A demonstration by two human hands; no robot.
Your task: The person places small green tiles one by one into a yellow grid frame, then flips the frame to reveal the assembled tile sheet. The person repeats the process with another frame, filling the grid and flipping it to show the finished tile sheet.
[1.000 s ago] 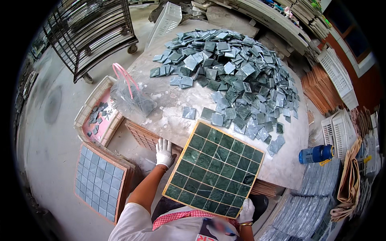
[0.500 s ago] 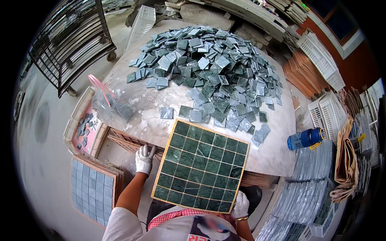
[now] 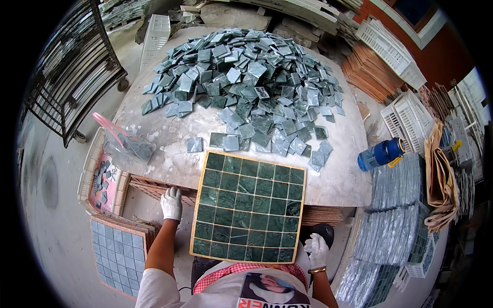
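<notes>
A square panel of dark green stone tiles (image 3: 248, 210) in a yellowish frame lies across my lap, its far edge over the near edge of the table. My left hand (image 3: 172, 203), in a white glove, is at the brown slotted trays (image 3: 146, 187) left of the panel, fingers bent over an upper edge. Off the panel's lower right corner is my right hand (image 3: 317, 251), also gloved, its fingers curled; anything inside them is hidden. A big heap of loose grey-green tiles (image 3: 246, 77) covers the far part of the pale table (image 3: 339, 190). One tile (image 3: 194, 145) lies apart.
Left are a clear bag (image 3: 134, 148) with pink handles, a crate of tile scraps (image 3: 84, 179) and a grey tile panel (image 3: 117, 251). A blue bottle (image 3: 380, 154) stands right, near wrapped tile stacks (image 3: 385, 241). White crates (image 3: 408, 118) and a black metal cart (image 3: 67, 72) stand beyond.
My right hand has come off the panel's corner and moved right, its fingers curling. My left hand's fingers have bent at the slotted trays. The panel has turned straighter, and the view has shifted.
</notes>
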